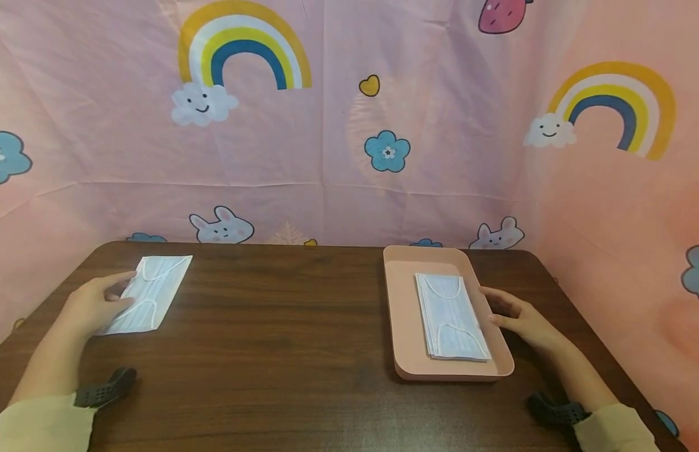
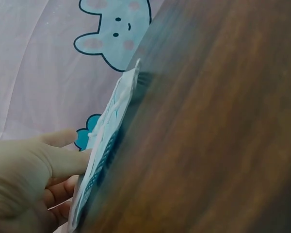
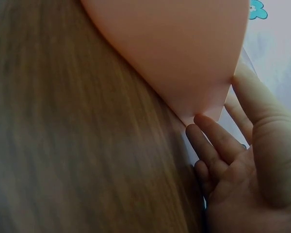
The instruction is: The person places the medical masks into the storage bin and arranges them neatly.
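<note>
On the left side of the table lies a pale blue face mask (image 1: 155, 292) with white ear loops; whether several are stacked there is hard to tell. My left hand (image 1: 95, 306) is at its left edge, thumb and index finger spread and touching it. In the left wrist view the mask (image 2: 104, 138) is seen edge-on, beside the fingers. To the right stands a shallow pink tray (image 1: 405, 342) with a small pile of similar masks (image 1: 452, 317) inside. My right hand (image 1: 524, 320) touches the tray's right side, thumb by the rim, fingers loosely bent against the outer wall.
The dark wooden table (image 1: 270, 351) has rounded far corners. A pink cloth (image 1: 338, 207) printed with rainbows, rabbits and flowers hangs behind it and along the right side. Black wrist straps (image 1: 103, 389) are on both forearms.
</note>
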A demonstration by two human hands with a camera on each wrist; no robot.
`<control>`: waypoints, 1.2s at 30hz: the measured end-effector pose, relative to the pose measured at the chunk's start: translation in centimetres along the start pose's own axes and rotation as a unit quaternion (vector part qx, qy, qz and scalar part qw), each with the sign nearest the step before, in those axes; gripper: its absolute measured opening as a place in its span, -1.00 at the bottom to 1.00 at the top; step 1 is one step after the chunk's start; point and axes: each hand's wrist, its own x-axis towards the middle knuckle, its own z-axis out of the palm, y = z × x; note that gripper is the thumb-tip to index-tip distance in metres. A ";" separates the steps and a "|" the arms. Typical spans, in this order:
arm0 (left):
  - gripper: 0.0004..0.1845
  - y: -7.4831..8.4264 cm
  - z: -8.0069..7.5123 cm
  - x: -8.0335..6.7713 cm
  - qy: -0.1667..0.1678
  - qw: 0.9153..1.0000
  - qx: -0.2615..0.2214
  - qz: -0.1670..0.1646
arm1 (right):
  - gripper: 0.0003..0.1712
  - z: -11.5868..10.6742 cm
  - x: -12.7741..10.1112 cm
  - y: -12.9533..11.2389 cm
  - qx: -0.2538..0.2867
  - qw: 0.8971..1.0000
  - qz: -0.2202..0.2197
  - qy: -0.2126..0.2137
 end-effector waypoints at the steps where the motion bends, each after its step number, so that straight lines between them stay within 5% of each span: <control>1: -0.37 0.0 0.0 0.0 -0.003 1.000 -0.006 -0.005 | -0.40 0.0 0.0 0.0 0.000 1.000 -0.002 -0.001; 25: -0.42 -0.4 0.1 -0.5 -0.051 0.996 -0.063 -0.036 | -0.40 0.1 -0.1 0.4 0.009 1.000 -0.003 -0.003; 36: -0.45 0.3 0.2 -0.5 -0.036 0.997 -0.053 -0.034 | -0.40 0.1 0.0 -0.1 -0.001 1.000 -0.003 0.003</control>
